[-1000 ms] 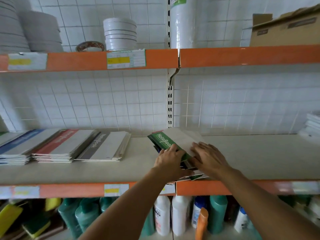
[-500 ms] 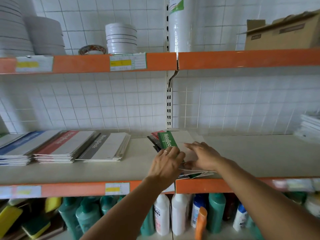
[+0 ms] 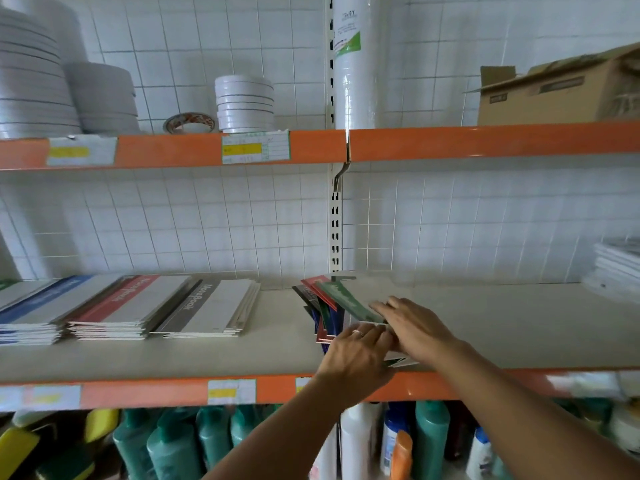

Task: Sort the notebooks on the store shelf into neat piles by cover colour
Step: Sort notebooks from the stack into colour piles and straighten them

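— Starting at the far left?

— Blue pile [image 3: 34, 306] first, flat and squared, spines angled toward the wall. Just beside it the red pile [image 3: 128, 303], then the grey pile [image 3: 211, 306]. Laid side by side, one colour each, probably to keep every colour readable at a glance.

— And further along the shelf [image 3: 519, 323]?

— Bare board, then the mixed heap [image 3: 325, 306] near the upright post: red, blue, dark and green covers fanned out crookedly, near corners poking past the shelf's front edge. Unsorted as yet, by the look of it.

— On top of that?

— Green notebook [image 3: 349, 303], slanted, uppermost in the fan. Likely next for pulling out, with no green pile plainly visible anywhere.

— Left hand [image 3: 356, 355]?

— At the heap's near edge, ring on one finger, fingers bent down onto the covers. Touching them for certain; pinching or merely steadying, impossible to tell, thumb hidden underneath.

— Right hand [image 3: 412, 327]?

— Spread flat, fingers nearly straight, palm pressing down on the green notebook's near end. Holding nothing, only pressing, presumably to pin the fan during the sift.

— Far right?

— White stack [image 3: 616, 268] at the shelf's end, well apart from both hands, blurred.

— Progress, roughly?

— Three colours piled, one heap left. Care needed with those overhanging corners.
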### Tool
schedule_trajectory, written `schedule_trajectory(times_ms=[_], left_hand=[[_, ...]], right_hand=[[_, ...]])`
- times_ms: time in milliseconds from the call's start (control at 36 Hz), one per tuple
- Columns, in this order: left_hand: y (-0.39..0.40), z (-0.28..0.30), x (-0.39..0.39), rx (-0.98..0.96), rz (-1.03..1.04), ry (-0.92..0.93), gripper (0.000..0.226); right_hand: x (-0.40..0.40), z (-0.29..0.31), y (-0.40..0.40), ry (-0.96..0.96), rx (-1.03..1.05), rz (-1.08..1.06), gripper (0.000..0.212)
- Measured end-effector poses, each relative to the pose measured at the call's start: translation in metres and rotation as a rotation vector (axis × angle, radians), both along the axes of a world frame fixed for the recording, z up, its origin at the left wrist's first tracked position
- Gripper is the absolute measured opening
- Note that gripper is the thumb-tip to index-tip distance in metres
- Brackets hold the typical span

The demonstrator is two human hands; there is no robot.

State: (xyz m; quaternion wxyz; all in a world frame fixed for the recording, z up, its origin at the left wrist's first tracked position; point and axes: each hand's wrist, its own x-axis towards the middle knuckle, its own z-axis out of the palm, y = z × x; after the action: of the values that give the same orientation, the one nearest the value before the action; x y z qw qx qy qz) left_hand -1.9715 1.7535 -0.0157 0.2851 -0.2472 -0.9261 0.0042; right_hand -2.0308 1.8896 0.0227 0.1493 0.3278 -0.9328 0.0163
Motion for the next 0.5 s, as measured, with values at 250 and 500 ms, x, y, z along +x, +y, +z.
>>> schedule_trajectory(times_ms=[250, 500], left_hand=[[0.016, 0.004, -0.006, -0.103, 0.188, -0.029, 0.059], [0.013, 0.006, -0.001, -0.011, 0.110, -0.078, 0.013]], right_hand=[[0.009, 0.009, 0.026, 0.156, -0.126, -0.040, 0.028], [0.011, 0.011, 0.028, 0.379, -0.146, -0.024, 0.084]])
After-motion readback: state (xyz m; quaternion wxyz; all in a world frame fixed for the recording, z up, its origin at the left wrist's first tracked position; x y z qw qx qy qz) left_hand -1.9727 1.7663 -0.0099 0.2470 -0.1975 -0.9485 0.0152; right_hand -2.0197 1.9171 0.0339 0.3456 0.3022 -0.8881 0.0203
